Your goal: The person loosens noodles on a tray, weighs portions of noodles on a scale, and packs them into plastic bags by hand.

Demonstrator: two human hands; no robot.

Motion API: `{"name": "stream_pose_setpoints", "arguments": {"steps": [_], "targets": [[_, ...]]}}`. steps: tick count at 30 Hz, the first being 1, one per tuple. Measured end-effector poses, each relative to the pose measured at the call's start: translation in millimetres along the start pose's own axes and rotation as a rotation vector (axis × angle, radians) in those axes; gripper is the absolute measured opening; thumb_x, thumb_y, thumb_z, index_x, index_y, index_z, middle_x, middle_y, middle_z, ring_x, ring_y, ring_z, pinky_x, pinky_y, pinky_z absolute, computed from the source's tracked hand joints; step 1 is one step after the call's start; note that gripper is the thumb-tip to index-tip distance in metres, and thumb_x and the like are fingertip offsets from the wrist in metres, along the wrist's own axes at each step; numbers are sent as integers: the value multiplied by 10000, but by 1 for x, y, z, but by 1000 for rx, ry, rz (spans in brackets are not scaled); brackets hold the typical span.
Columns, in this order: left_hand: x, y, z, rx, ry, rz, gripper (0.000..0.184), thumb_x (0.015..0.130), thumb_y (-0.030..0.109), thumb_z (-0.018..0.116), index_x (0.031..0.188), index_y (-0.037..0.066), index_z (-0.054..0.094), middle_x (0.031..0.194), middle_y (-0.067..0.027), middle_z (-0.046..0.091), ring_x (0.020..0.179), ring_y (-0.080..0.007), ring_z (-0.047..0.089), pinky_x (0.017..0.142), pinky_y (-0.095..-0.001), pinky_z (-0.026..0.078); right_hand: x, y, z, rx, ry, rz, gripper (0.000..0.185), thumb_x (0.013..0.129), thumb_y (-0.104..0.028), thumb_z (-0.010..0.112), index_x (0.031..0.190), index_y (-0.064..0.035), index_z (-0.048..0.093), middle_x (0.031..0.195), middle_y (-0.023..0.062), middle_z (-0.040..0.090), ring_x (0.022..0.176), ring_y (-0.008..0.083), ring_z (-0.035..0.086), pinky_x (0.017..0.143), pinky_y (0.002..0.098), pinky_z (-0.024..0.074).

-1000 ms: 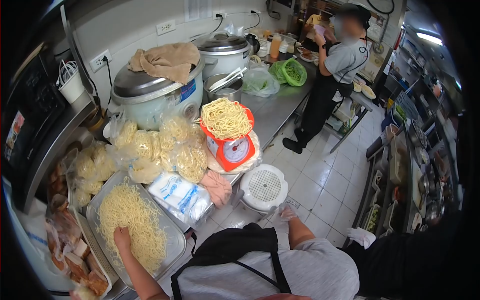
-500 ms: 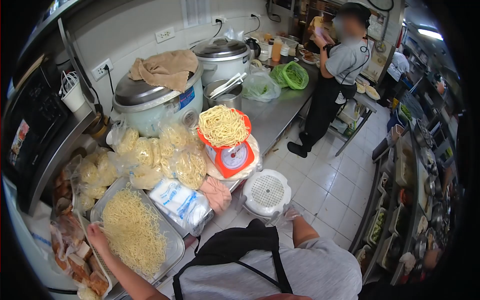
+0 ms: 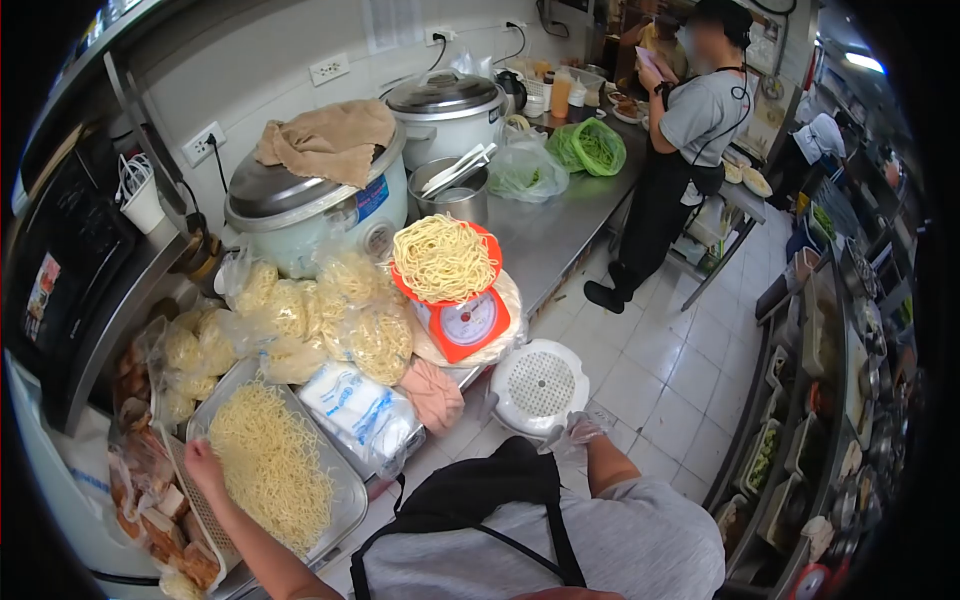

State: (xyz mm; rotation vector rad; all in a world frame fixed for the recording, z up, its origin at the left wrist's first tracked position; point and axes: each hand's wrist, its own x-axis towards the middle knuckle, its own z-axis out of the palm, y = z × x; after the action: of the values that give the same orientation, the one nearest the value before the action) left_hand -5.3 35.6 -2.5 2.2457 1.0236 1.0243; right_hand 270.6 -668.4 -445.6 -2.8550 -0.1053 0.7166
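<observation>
My left hand (image 3: 203, 465) is closed at the left edge of a metal tray (image 3: 352, 500), beside a white basket. Whatever its curled fingers hold, if anything, is hidden. Loose yellow noodles (image 3: 270, 465) lie heaped in the tray. In a clear plastic glove, my right hand (image 3: 582, 430) hangs low by the rim of a white perforated stool (image 3: 541, 388); its fingers are too unclear to read. An orange scale (image 3: 467, 325) carries more noodles (image 3: 446, 258) on its pan. Bagged noodles (image 3: 375, 340) are piled behind the tray.
A pack of plastic bags (image 3: 358, 408) and a pink cloth (image 3: 433, 394) lie right of the tray. Two large cookers (image 3: 312, 215) stand along the wall. Another person (image 3: 690, 130) stands at the counter's far end. Shelves with food containers (image 3: 765, 450) line the right.
My left hand has shifted slightly right and looks more tightly curled. My right hand has come a little closer to the stool. The view has tilted slightly.
</observation>
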Motion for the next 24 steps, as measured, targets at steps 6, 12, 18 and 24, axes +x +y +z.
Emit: {"name": "stream_pose_setpoints", "arguments": {"steps": [6,12,18,24], "targets": [[-58,-10,70,631,-194,-283,380,717,234,547,1025,28,465,956,-164,515,833,-323,514,707,-391,418,-29,-18,-6,-90,229,-305,390,745,-337,457,1008,-56,517,942,148,533,918,295,491,783,413,379],[-72,48,58,682,-385,-386,484,701,123,560,1147,42,390,1151,-187,418,1008,-346,444,818,-391,384,-54,-40,-57,16,126,-175,216,698,-218,503,821,-51,563,807,104,545,801,233,516,688,342,407],[-52,14,28,354,-71,-310,397,688,11,512,1079,-1,440,1003,-188,520,921,-334,501,764,-370,398,-39,-52,-60,-66,65,-199,251,671,-239,519,833,-54,565,870,122,543,885,232,498,764,339,385],[4,37,-51,130,70,59,316,707,-19,434,1022,-14,461,889,-118,544,792,-231,514,727,-292,391,-30,-67,-76,-279,-22,-297,289,643,-260,535,845,-56,566,934,140,541,969,232,480,840,337,363]]}}
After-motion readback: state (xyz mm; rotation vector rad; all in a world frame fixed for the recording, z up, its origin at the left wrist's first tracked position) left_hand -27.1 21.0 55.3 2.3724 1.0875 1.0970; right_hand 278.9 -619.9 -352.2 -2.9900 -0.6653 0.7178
